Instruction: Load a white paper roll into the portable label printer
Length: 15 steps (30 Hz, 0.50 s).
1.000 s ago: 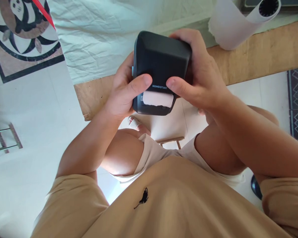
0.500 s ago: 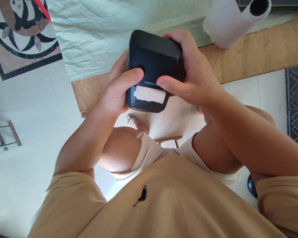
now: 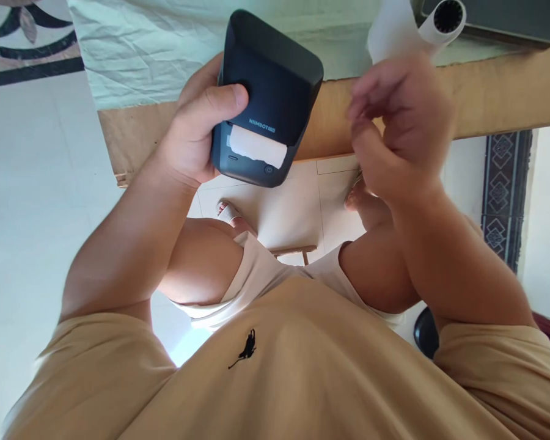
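Observation:
A black label printer (image 3: 270, 79) marked NIIMBOT is tilted in my left hand (image 3: 201, 122), whose thumb presses on its top face and whose other fingers go under its side. From the printer's slot sticks a white paper strip (image 3: 258, 146) with a ragged edge. To the right, apart from the printer, my right hand (image 3: 401, 122) is blurred by motion, its fingers curled in and the thumb close to the fingertips. I see nothing between them. Just beyond this hand lies a white paper roll (image 3: 392, 30) with a dark core, partly hidden by it.
A pale green cloth (image 3: 137, 55) covers the table, with its bare wooden edge (image 3: 499, 91) toward me. A dark flat object (image 3: 513, 24) lies at the back right. Below are my legs, a wooden stool part (image 3: 296, 250) and the tiled floor.
My right hand has let go of the printer and moved right toward the paper roll. The left hand keeps the printer, now slightly higher and left in view. The whole view has shifted.

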Available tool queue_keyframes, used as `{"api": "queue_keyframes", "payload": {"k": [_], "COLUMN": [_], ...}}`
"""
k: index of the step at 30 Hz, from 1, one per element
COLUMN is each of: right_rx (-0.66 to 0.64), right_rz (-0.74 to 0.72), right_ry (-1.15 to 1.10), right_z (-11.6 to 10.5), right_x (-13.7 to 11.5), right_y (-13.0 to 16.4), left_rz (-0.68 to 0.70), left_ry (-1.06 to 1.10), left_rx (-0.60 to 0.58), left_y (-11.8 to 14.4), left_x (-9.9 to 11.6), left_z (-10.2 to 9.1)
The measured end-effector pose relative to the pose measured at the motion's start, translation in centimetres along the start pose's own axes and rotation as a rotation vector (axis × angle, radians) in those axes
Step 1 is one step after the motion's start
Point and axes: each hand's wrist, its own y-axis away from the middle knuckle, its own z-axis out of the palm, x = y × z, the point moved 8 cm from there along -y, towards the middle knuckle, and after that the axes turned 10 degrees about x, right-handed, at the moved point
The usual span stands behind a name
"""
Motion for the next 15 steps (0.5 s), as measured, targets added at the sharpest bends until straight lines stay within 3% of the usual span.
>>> {"api": "queue_keyframes", "payload": {"k": [10,15], "right_rx": [0.133,0.151], "right_rz": [-0.131,-0.142], "right_ry": [0.079,0.072], "right_z": [-4.0,-4.7], "right_x": [-2.5,-1.6], "right_y": [0.4,1.1], "left_rz": [-0.041,-0.034], "left_ry": [0.03,0.108], "left_rx": [0.025,0.013], "left_y": [-0.1,0.1], "left_x": [0.3,0.5], "left_z": [-1.1,-1.0]}}
